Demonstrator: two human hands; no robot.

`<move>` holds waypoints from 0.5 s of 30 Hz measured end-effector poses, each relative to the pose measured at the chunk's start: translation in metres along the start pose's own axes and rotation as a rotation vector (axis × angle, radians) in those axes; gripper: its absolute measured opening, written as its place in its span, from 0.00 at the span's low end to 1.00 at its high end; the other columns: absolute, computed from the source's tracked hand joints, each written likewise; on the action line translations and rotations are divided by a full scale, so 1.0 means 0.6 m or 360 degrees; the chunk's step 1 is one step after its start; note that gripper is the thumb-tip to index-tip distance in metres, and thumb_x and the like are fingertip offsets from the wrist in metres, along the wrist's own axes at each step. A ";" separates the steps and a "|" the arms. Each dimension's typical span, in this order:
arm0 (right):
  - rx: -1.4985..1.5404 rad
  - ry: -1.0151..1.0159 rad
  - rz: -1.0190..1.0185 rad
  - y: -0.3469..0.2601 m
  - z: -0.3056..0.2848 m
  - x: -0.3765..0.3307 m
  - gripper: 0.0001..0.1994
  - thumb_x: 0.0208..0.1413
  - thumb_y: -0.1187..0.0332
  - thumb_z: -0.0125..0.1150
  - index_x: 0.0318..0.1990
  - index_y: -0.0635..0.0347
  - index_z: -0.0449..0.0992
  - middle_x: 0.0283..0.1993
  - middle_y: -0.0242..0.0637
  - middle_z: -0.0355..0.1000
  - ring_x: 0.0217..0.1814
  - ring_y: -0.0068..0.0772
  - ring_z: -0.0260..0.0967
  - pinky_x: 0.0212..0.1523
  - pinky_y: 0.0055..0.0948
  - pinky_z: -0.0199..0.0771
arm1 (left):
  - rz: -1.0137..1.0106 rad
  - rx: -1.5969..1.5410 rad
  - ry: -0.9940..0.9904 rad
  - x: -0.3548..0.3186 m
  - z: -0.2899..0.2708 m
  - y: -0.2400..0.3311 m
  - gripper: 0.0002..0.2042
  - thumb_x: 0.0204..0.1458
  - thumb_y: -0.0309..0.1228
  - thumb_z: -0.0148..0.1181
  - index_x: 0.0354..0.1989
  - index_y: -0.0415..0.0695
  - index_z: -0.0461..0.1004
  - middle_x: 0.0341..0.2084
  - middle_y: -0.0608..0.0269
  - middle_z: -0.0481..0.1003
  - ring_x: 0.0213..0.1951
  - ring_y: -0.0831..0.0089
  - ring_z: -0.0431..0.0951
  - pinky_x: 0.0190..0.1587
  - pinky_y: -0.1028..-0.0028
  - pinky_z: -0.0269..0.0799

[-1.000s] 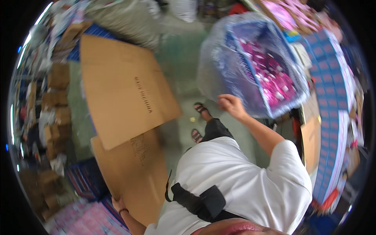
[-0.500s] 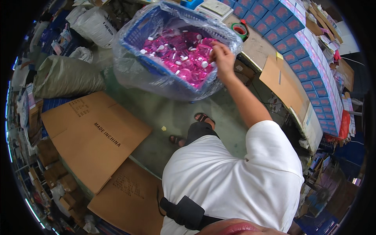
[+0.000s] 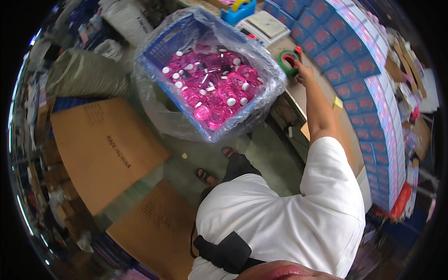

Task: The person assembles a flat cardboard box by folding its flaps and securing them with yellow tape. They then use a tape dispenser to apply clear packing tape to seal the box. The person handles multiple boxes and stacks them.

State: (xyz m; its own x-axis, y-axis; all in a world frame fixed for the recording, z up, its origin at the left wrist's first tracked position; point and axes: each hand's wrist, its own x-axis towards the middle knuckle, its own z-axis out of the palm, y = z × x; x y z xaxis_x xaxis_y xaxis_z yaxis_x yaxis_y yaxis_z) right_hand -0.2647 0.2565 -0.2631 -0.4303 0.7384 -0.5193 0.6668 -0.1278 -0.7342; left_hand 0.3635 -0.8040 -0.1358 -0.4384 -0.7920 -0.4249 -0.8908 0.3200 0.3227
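My right hand reaches out over the worktop at the right of the basket. Its fingers are closed on a tape dispenser with red parts and a green roll of tape. Part of the grip is hidden by the hand itself. Left of it stands a blue plastic basket, lined with a clear plastic bag. Many pink bottles with white caps lie jumbled inside the basket. My left hand is not in view.
A white scale and a blue tape holder stand behind the dispenser. Stacked blue boxes line the worktop's right side. Flattened cardboard lies at the left, near a full greenish sack. A worktop edges the right.
My right hand has left the pink bottles in the basket, moved right to the worktop and closed on the tape dispenser. The whole view has shifted slightly.
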 end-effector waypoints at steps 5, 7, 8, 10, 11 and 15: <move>0.0908 -0.0599 0.0079 0.048 0.022 0.054 0.31 0.48 0.61 0.68 0.58 0.64 0.65 0.50 0.48 0.69 0.48 0.47 0.70 0.50 0.48 0.70 | -0.0196 -0.0634 0.0107 -0.099 0.011 -0.035 0.18 0.60 0.37 0.43 0.52 0.38 0.70 0.42 0.54 0.75 0.39 0.62 0.75 0.40 0.64 0.74; 0.0929 -0.0997 0.0199 0.039 -0.001 0.063 0.25 0.55 0.59 0.61 0.57 0.60 0.66 0.49 0.39 0.70 0.50 0.43 0.68 0.51 0.47 0.69 | -0.0081 -0.0687 0.0064 -0.123 0.020 -0.004 0.22 0.55 0.42 0.54 0.52 0.39 0.70 0.43 0.53 0.75 0.41 0.60 0.75 0.44 0.64 0.73; 0.0611 -0.0883 0.0031 0.025 -0.014 0.063 0.20 0.57 0.57 0.60 0.53 0.58 0.70 0.48 0.36 0.71 0.50 0.40 0.68 0.49 0.42 0.70 | -0.0229 -0.0082 0.0156 -0.137 0.024 0.014 0.22 0.55 0.41 0.54 0.52 0.39 0.70 0.44 0.52 0.74 0.44 0.58 0.75 0.46 0.62 0.72; 0.0916 -0.0862 0.0078 -0.002 -0.018 0.050 0.17 0.54 0.63 0.60 0.51 0.56 0.72 0.47 0.37 0.72 0.48 0.36 0.69 0.48 0.40 0.72 | -0.0273 0.1122 0.0141 -0.168 0.039 0.057 0.21 0.55 0.41 0.54 0.52 0.40 0.71 0.48 0.48 0.74 0.50 0.55 0.74 0.50 0.59 0.71; 0.1047 -0.0940 0.0003 -0.022 -0.021 0.036 0.17 0.53 0.67 0.59 0.51 0.59 0.71 0.46 0.40 0.73 0.49 0.37 0.69 0.52 0.41 0.72 | -0.0478 0.0823 0.0135 -0.176 0.032 0.078 0.18 0.54 0.39 0.54 0.50 0.43 0.72 0.46 0.47 0.74 0.49 0.52 0.74 0.50 0.58 0.70; 0.1449 -0.1905 -0.0165 -0.105 0.008 -0.088 0.26 0.51 0.71 0.57 0.58 0.72 0.63 0.59 0.57 0.64 0.64 0.63 0.57 0.69 0.59 0.49 | -0.0361 0.0741 0.0310 -0.206 0.032 0.144 0.22 0.49 0.39 0.59 0.52 0.46 0.69 0.43 0.46 0.75 0.47 0.47 0.73 0.49 0.56 0.69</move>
State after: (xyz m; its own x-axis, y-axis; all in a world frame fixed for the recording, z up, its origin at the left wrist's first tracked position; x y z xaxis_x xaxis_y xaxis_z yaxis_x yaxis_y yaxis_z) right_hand -0.2868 0.2221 -0.1915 -0.9781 -0.1339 -0.1594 0.2018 -0.7975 -0.5686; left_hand 0.3381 -0.6685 -0.0715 -0.2382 -0.9353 -0.2618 -0.9386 0.2910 -0.1854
